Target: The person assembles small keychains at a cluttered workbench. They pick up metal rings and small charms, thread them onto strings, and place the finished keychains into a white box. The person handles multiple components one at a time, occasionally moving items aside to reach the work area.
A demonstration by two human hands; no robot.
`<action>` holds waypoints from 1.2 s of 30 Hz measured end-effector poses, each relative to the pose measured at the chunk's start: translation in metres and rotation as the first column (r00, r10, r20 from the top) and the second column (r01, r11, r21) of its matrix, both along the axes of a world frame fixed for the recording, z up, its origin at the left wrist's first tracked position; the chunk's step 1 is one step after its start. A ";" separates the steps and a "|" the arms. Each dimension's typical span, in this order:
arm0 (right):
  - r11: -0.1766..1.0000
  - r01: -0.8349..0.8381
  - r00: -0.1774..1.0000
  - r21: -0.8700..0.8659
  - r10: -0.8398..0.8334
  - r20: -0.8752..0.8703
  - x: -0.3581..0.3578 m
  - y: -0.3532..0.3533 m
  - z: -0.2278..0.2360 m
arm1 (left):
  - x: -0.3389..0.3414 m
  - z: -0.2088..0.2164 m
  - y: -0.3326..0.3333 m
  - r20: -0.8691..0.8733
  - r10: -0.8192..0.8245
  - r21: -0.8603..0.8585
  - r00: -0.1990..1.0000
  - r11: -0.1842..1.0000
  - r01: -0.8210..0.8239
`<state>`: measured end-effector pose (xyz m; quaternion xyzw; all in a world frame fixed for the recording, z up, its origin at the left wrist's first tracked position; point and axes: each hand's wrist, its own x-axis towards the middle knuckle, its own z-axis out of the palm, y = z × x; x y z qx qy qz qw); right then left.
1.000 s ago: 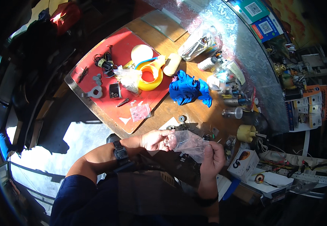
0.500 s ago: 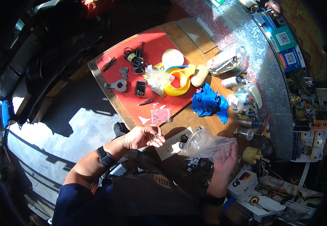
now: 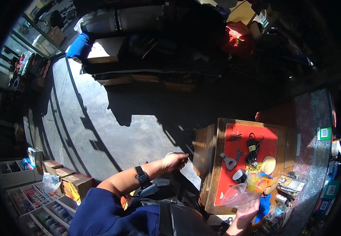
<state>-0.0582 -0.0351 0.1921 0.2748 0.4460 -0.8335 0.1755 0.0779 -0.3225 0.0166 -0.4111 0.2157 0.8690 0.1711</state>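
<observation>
One clear plastic bag (image 3: 239,196) is gripped by the right hand (image 3: 249,211), its fingers pointing up and closed on the film, though the thumb's exact place is hard to make out; the left hand (image 3: 175,161) is well apart at 10 o'clock from it, fingers curled in loosely toward the palm, and whether anything is inside cannot be told; the bag lies just off the right hand's fingers at 11 o'clock, and at 4 o'clock from the left hand, which does not touch it; its long axis runs roughly from 9 to 3 o'clock, a narrow tip reaching toward 9, but which end is the mouth cannot be told.

Behind the film, the lower end of a red mat (image 3: 265,147) shows through; a yellow ring-shaped thing (image 3: 257,182) is near the bag at 2 o'clock; a black cable coil (image 3: 252,153) lies farther off between 12 and 1; a blue cloth (image 3: 263,205) is just beside the right hand, between 2 and 3 o'clock.
</observation>
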 end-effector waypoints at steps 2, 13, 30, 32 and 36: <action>0.959 -0.263 0.965 -0.104 0.262 -0.027 -0.014 -0.040 -0.009 | 0.022 -0.005 -0.031 -0.116 0.139 -0.004 0.983 0.990 -0.140; 0.836 -0.453 0.878 -0.309 0.478 0.006 -0.057 -0.212 -0.048 | 0.100 0.003 -0.163 0.011 0.745 -0.048 0.667 0.666 -0.744; 0.696 -0.706 0.670 -0.130 0.716 0.194 -0.135 -0.486 -0.132 | 0.134 -0.090 -0.465 -0.032 0.985 -0.047 0.168 0.166 -0.985; 0.771 -0.637 0.750 0.002 0.619 0.236 -0.121 -0.522 -0.143 | 0.145 -0.126 -0.509 -0.023 0.991 -0.029 0.130 0.129 -0.991; 0.794 -0.599 0.748 0.104 0.508 0.427 -0.069 -0.598 -0.175 | 0.169 -0.225 -0.611 0.075 0.992 -0.102 0.097 0.104 -0.989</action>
